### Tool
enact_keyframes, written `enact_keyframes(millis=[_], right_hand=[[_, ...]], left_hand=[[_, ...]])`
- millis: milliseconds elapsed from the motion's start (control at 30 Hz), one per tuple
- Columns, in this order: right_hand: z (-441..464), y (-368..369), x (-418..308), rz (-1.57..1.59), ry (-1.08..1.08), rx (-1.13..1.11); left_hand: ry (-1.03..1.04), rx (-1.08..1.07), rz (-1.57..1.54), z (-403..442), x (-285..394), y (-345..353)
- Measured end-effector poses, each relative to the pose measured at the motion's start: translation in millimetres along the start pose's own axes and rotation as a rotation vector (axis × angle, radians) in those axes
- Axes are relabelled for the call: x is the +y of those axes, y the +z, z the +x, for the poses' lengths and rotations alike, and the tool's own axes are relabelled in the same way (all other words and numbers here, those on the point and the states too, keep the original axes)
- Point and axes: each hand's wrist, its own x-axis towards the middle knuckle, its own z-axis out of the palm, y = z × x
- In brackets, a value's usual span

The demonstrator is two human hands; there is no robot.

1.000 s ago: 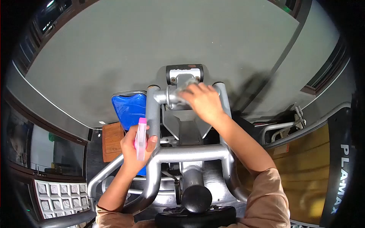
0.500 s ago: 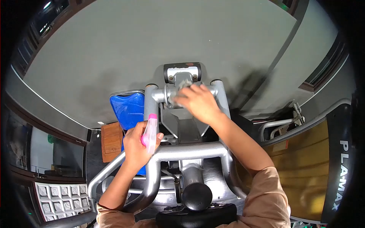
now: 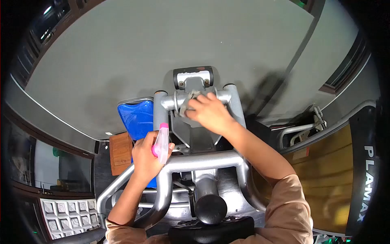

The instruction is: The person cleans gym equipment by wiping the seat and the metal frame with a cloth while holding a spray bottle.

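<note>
Grey cloth (image 3: 187,105), held by curled right hand (image 3: 210,114), might be snagged by flange (image 3: 176,100); bottle (image 3: 163,143) clasped by left hand (image 3: 145,157).

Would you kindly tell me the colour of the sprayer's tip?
The sprayer's tip is bright pink, best seen in the head view.

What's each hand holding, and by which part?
Left hand: pink-tipped, clear plastic sprayer, gripped beneath its clear top. Right hand: crumpled grey cloth, exact grip hidden.

The left hand (image 3: 145,155) curls inward; the right hand (image 3: 211,114), farther forward, seems loosely cupped.
</note>
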Motion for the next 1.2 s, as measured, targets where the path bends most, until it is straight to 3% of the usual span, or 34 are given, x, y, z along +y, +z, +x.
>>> enact_keyframes(millis=[33, 100, 167, 233, 300, 367, 433, 500, 567, 633, 700, 733, 767, 833, 900, 1000, 1033, 1100, 1200], right_hand=[[0.3, -0.1, -1.5, -0.027, -0.092, -0.047], [-0.2, -0.7, 7.4, 0.011, -0.032, -0.025], [-1.8, -1.6, 15.2, -0.022, 0.219, 0.090], [-3.5, -0.3, 9.6, -0.002, 0.178, 0.090], [-2.5, 0.8, 2.8, 0.024, -0.124, -0.094], [-1.4, 0.8, 5.3, 0.018, -0.103, -0.068], [-0.5, -6.5, 16.0, 0.024, 0.229, 0.086], [-3.4, -1.7, 15.4, 0.028, 0.225, 0.058], [-3.5, 2.3, 8.6, 0.030, -0.074, -0.027], [-2.3, 0.8, 3.6, 0.046, -0.046, -0.099], [-0.7, -3.6, 11.1, -0.004, 0.207, 0.077], [-3.0, -5.6, 14.1, 0.022, 0.250, 0.052], [-3.8, -3.8, 12.9, 0.025, 0.247, 0.050], [-2.7, -4.9, 12.0, 0.029, 0.047, -0.002], [-2.1, -6.0, 5.3, 0.062, 0.030, -0.084], [0.3, -8.1, 7.5, -0.017, 0.290, 0.014], [-1.1, -6.5, 6.6, -0.014, 0.288, 0.013], [-4.8, -3.4, 5.5, 0.036, -0.045, -0.033], [-5.3, -3.4, 3.6, 0.049, -0.013, -0.049]], left_hand=[[0.004, -0.024, 0.012, 0.9, 0.3, 0.0], [0.012, -0.048, 0.036, 2.0, 3.7, -1.7], [0.003, -0.059, 0.058, 1.0, 4.3, 0.0], [0.052, -0.018, 0.092, 2.3, 2.7, 2.5], [0.041, -0.047, 0.108, 2.7, 5.9, 1.3], [0.031, -0.086, 0.126, 2.8, 5.7, -0.2], [0.071, -0.077, 0.136, 1.7, 4.8, 1.1], [0.057, -0.080, 0.143, 2.2, 5.6, 0.9], [0.060, -0.093, 0.149, 4.3, 6.9, 2.5], [0.121, -0.119, 0.229, 6.8, 5.2, 3.8], [0.149, -0.147, 0.268, 11.3, 13.2, 1.3], [0.170, -0.173, 0.310, 13.0, 17.7, 0.3], [0.166, -0.175, 0.309, 14.1, 20.3, 1.0], [0.256, -0.184, 0.372, 18.6, 25.7, 4.0], [0.262, -0.186, 0.375, 19.5, 27.1, 9.3], [0.265, -0.188, 0.388, 19.4, 26.8, 10.2], [0.272, -0.185, 0.398, 19.4, 27.0, 9.7], [0.269, -0.176, 0.398, 20.2, 26.9, 12.5], [0.275, -0.181, 0.416, 23.1, 27.7, 13.7]])
